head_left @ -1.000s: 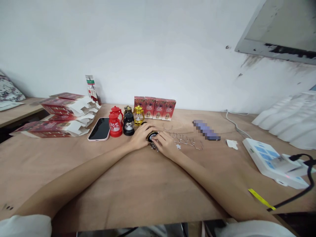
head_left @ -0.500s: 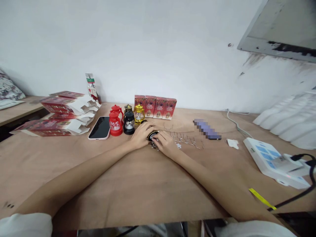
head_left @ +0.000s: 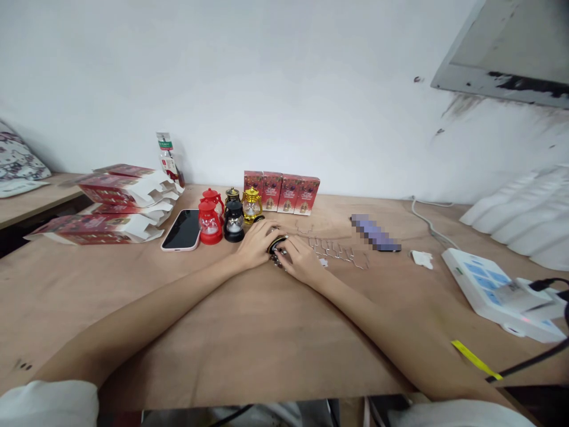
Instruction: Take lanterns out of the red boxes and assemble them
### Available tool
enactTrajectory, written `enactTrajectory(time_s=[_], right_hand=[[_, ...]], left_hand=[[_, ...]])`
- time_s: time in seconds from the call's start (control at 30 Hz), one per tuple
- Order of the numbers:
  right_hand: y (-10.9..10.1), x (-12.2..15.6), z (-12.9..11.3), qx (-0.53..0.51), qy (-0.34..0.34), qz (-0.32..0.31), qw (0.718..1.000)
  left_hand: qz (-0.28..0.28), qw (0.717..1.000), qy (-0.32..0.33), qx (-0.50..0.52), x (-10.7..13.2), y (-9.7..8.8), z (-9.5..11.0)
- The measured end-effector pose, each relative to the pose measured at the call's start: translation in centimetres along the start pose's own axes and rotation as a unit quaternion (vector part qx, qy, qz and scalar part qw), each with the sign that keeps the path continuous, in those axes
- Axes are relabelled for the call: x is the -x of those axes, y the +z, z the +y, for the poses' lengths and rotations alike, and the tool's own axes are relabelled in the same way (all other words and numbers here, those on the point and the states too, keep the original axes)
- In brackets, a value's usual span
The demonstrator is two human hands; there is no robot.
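Two hands meet over a small dark round piece at mid-frame

Near the centre of the frame, the left hand (head_left: 258,244) is curled around a dark round piece (head_left: 276,244) with a gold-coloured rim. The right hand (head_left: 303,258) comes in from the other side, its bent fingertips against the piece; whether they pinch anything small cannot be told. Just below the piece, small shiny bits (head_left: 280,260) lie on the desk (head_left: 249,338), partly covered by the fingers.

To the right of the hands, bent metal wires (head_left: 338,252) lie in a loose row, with a small white scrap (head_left: 323,262) beside them. Left of centre stand little lanterns: two red, one black (head_left: 234,223), one dark with gold-toned trim and one gold (head_left: 252,206). Behind them, four red printed boxes (head_left: 288,194) stand side by side near the wall.

A phone with a pink edge (head_left: 181,230) lies left of the lanterns, next to stacked red cartons (head_left: 95,228) with open white flaps. At the right of the frame are a blurred purple object (head_left: 376,232) and a white power strip (head_left: 478,284).
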State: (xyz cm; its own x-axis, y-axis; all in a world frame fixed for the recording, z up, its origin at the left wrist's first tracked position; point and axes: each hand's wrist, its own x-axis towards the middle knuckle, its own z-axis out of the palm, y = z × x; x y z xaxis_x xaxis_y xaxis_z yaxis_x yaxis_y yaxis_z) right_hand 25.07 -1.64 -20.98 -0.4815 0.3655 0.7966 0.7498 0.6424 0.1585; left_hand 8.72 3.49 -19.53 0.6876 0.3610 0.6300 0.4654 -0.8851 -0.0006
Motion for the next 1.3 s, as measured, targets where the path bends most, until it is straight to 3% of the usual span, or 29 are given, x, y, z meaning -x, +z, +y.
enactTrajectory(time_s=[0.37, 0.57, 0.73, 0.87, 1.07, 1.3], right_hand=[[0.4, 0.5, 0.4, -0.009, -0.002, -0.032, 0.999], [0.7, 0.7, 0.5, -0.024, -0.01, -0.007, 1.0], [0.7, 0.8, 0.6, -0.018, -0.007, 0.0, 1.0], [0.8, 1.0, 0.8, -0.032, 0.0, -0.037, 0.999], [0.8, 1.0, 0.8, -0.043, 0.032, -0.096, 0.994], [0.4, 0.5, 0.6, -0.018, 0.03, -0.086, 0.996]], left_hand=[[-0.002, 1.0, -0.007, 0.001, -0.1, 0.2, 0.0], [-0.002, 1.0, -0.004, -0.015, -0.1, 0.1, 0.1], [0.025, 0.996, -0.017, -0.078, 0.0, -0.2, 0.3], [0.046, 0.987, -0.02, -0.15, 0.0, -0.4, 0.5], [0.026, 0.984, 0.014, -0.174, -0.1, -0.7, 0.9], [-0.021, 0.984, 0.011, -0.175, -0.1, -0.8, 0.0]])
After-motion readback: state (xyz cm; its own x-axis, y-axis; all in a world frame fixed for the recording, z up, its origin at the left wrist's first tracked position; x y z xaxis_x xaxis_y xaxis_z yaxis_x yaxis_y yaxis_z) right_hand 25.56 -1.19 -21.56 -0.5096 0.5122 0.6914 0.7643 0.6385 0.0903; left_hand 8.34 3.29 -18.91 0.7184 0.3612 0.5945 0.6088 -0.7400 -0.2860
